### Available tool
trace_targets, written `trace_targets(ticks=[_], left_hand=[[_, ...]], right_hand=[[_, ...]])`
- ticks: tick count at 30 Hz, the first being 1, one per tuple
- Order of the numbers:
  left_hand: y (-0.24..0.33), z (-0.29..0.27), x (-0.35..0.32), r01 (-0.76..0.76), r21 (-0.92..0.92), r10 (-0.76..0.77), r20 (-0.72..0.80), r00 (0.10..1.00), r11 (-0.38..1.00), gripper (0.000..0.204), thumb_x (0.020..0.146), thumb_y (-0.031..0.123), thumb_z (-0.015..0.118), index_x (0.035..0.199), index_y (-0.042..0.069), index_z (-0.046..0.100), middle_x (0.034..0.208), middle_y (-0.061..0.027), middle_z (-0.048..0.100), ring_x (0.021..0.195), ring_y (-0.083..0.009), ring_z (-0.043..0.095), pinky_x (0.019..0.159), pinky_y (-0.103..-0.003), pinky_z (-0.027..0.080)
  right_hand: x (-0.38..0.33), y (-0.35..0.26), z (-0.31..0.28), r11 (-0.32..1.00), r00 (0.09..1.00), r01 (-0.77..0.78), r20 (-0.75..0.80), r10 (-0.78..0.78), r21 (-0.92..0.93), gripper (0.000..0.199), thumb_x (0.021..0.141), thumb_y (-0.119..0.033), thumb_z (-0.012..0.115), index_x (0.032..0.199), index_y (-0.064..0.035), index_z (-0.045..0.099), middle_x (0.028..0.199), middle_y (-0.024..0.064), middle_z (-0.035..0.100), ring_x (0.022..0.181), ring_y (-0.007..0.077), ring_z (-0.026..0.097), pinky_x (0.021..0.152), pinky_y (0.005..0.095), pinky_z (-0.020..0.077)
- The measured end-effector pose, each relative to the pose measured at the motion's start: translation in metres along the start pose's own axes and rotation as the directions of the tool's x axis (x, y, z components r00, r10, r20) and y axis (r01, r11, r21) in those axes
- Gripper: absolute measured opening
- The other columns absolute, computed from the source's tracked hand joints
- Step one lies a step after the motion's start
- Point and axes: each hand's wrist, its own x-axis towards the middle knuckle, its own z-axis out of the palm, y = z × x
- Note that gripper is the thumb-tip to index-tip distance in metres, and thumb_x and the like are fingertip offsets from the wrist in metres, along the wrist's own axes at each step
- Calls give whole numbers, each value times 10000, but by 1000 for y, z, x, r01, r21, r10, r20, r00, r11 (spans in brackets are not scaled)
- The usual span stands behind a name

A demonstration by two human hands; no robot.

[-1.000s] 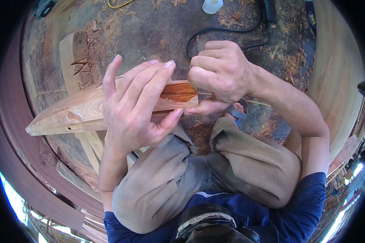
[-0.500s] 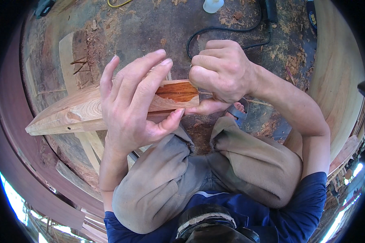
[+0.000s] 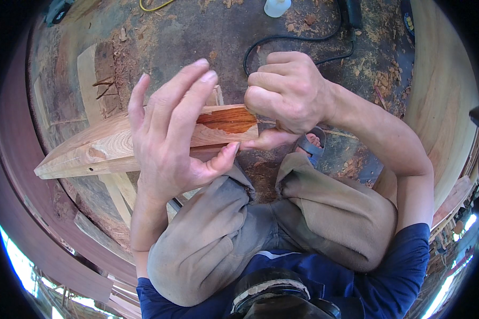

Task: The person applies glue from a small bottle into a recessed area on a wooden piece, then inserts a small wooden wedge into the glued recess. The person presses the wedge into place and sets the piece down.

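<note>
A long pale wooden plank [image 3: 101, 151] with a reddish, glossy end [image 3: 226, 119] lies across in front of my knees. My left hand [image 3: 170, 133] holds it near that end: palm on top, thumb pressed underneath, fingers stretched straight and lifted off the wood. My right hand [image 3: 287, 90] is a closed fist at the plank's end, with its thumb against the underside of the tip. Whatever the fist may hold is hidden.
A black cable [image 3: 298, 37] loops over the dusty floor beyond the hands, by a white bottle [image 3: 277, 6] and a yellow cord [image 3: 151, 6]. Another board [image 3: 93, 69] lies flat under the plank. Wood shavings [image 3: 383, 80] lie right, by a curved wooden wall [image 3: 442, 95]. My sandalled foot [image 3: 311, 144] shows under the right hand.
My left fingers have straightened and risen off the plank's top. The right fist and the plank stay almost where they were.
</note>
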Motion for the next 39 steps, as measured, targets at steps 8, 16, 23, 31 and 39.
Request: trace_targets(ticks=[8, 16, 23, 31, 39], left_hand=[[-1, 3, -3, 15, 4, -15, -29, 999, 1000, 834, 873, 522, 772, 1521, 57, 528, 1498, -129, 627, 1364, -250, 610, 1282, -548, 252], [-2, 7, -3, 6, -18, -8, -69, 998, 1000, 892, 881, 543, 770, 1548, 30, 475, 1492, -149, 631, 1365, -260, 612, 1286, -549, 246], [-2, 3, -5, -8, 17, 8, -26, 1000, 1000, 1012, 809, 482, 829, 1586, 0, 395, 1503, -220, 614, 1311, -333, 666, 1273, -568, 267], [2, -3, 0, -28, 63, 24, 57, 998, 998, 697, 817, 466, 788, 1374, 62, 674, 1412, -116, 697, 1300, -304, 661, 1264, -565, 297], [4, -7, 4, -30, 9, 28, 171, 985, 1000, 474, 893, 397, 771, 1300, 156, 746, 1305, 13, 747, 1283, -236, 660, 1274, -577, 267]], right_hand=[[0, 1, 0, 1000, 1000, 2, -3, -2, 7, 510, 805, -537, 841, 813, -100, 578, 673, 16, 537, 534, 214, 588, 517, 350, 449], [-1, 0, 0, 1000, 1000, 0, 5, 0, -15, 522, 803, -548, 845, 806, -102, 573, 668, 14, 536, 532, 205, 589, 509, 347, 447], [0, 0, 0, 1000, 1000, 1, 9, -1, -5, 530, 818, -556, 836, 788, -106, 559, 659, 18, 529, 529, 210, 586, 510, 348, 447], [0, 0, -1, 1000, 1000, 5, 7, -5, -9, 510, 814, -535, 842, 809, -99, 577, 668, 17, 533, 532, 208, 585, 517, 344, 449], [0, 0, 0, 1000, 1000, 1, -8, -1, -5, 490, 824, -519, 840, 829, -97, 592, 670, 19, 539, 537, 212, 591, 524, 341, 453]])
